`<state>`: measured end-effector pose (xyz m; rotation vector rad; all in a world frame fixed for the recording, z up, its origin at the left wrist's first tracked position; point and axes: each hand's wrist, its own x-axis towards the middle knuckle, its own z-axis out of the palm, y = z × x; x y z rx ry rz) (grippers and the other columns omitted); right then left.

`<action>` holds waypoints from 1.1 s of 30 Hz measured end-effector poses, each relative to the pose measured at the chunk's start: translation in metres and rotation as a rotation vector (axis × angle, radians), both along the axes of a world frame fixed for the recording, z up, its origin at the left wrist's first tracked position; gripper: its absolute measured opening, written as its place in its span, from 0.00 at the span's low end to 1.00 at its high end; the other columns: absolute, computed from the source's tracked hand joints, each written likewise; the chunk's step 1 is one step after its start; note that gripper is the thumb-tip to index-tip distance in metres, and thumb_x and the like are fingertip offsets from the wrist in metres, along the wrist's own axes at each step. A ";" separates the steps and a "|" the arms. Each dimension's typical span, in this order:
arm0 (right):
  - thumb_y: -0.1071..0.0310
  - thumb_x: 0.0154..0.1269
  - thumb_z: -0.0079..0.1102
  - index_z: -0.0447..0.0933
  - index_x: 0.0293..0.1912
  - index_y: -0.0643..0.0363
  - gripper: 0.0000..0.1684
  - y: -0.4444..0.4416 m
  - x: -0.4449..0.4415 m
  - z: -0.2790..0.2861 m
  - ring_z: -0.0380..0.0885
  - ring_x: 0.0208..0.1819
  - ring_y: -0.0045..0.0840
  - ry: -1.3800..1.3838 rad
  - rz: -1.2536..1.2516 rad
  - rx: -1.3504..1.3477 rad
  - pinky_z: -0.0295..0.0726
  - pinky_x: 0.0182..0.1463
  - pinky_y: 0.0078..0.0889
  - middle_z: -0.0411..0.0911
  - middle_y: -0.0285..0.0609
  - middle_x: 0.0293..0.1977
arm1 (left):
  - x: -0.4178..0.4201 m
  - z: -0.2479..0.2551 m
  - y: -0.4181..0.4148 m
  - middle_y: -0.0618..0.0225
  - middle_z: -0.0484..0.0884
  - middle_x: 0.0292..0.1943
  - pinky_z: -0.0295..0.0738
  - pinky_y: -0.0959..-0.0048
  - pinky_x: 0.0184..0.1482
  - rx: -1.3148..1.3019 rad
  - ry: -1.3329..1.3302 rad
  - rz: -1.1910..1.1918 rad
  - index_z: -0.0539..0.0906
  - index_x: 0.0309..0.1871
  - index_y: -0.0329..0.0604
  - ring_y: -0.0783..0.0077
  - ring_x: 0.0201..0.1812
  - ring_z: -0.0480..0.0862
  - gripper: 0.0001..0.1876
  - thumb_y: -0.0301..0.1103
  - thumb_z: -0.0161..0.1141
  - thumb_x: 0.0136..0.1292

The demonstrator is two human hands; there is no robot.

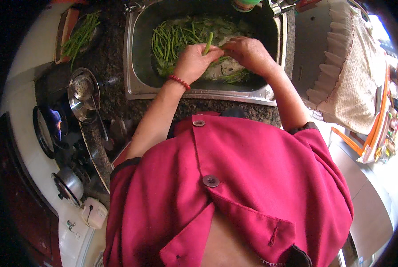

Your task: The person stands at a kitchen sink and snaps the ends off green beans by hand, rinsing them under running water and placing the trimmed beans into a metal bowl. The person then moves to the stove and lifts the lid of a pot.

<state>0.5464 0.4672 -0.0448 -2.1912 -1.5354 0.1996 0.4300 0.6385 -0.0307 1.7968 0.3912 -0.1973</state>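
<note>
Over the stainless steel sink [129,66], my left hand [195,60] grips a green vegetable stem [208,43] that sticks up between thumb and fingers. Its wrist wears a red bead bracelet. My right hand [247,53] meets the left fingertips, its fingers bent and pinched near the stem's lower end; what exactly they pinch is too small to tell. Below both hands lie many green stems [167,43] at the basin's left and loose leafy greens [234,76] at its right, with paler matter among them.
Left on the granite counter [114,73] are a bowl of green stems [82,35] and a metal bowl with a skimmer [83,87]. A pan [45,131] and a lidded pot [69,183] stand farther off. A green-topped container [245,4] is by the faucet [280,6]; a frilled cloth [349,73] hangs right.
</note>
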 end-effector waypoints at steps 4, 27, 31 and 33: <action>0.66 0.59 0.54 0.77 0.42 0.50 0.10 0.004 -0.002 -0.001 0.79 0.41 0.42 -0.043 0.018 -0.085 0.78 0.40 0.42 0.80 0.43 0.35 | -0.001 0.003 0.013 0.59 0.85 0.27 0.75 0.68 0.34 0.247 0.031 0.015 0.86 0.37 0.42 0.65 0.30 0.85 0.15 0.45 0.61 0.60; 0.60 0.62 0.58 0.82 0.41 0.50 0.11 0.028 0.032 -0.011 0.80 0.39 0.43 0.121 -0.473 0.013 0.79 0.41 0.39 0.81 0.48 0.32 | -0.011 0.026 0.030 0.78 0.67 0.19 0.53 0.85 0.15 -0.233 0.187 0.161 0.76 0.49 0.42 0.86 0.16 0.63 0.11 0.35 0.55 0.68; 0.62 0.58 0.62 0.80 0.45 0.50 0.14 0.025 0.027 0.020 0.78 0.45 0.41 -0.025 -0.447 0.161 0.78 0.44 0.40 0.79 0.45 0.43 | -0.013 0.031 0.040 0.77 0.72 0.18 0.51 0.85 0.14 -0.206 0.145 0.284 0.76 0.49 0.41 0.88 0.14 0.61 0.13 0.32 0.59 0.63; 0.66 0.56 0.63 0.78 0.46 0.52 0.16 0.036 0.006 0.035 0.76 0.47 0.41 -0.118 -0.176 0.378 0.76 0.46 0.40 0.76 0.42 0.48 | -0.010 0.029 0.042 0.75 0.75 0.19 0.51 0.85 0.14 -0.225 0.130 0.235 0.77 0.46 0.41 0.88 0.14 0.63 0.11 0.32 0.60 0.62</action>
